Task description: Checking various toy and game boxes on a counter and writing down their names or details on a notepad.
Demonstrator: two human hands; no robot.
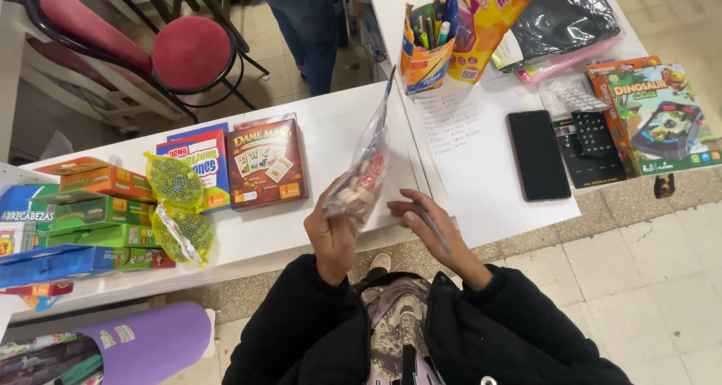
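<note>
Two white tables meet at a seam under the hands; the left table [331,129] ends at a front edge just ahead of the person's body, and the right table [489,204] ends a little farther right, with tiled floor beyond. Bare tabletop lies between the red card-game box [267,162] and the sheet of paper [459,140] — most of the free room near the hands.

The left forearm, in a black sleeve, rises from the body, and the left hand [331,231] is raised above the table's edge. Its fingers are closed around the lower end of a clear plastic bag [365,171], which stands upright and holds small red and pale pieces; the bag's top reaches up toward the pen holder [425,50].

The right forearm comes in from the right, angled toward the bag. The right hand [429,223] sits just beside the bag with its fingers curled, pinching a thin grey pen [434,228] that slants down across the palm.

Well apart to the right lie a black phone [538,156] and a calculator [594,134]. At far left, two yellow net bags [177,204] rest against a stack of green boxes [98,219].
</note>
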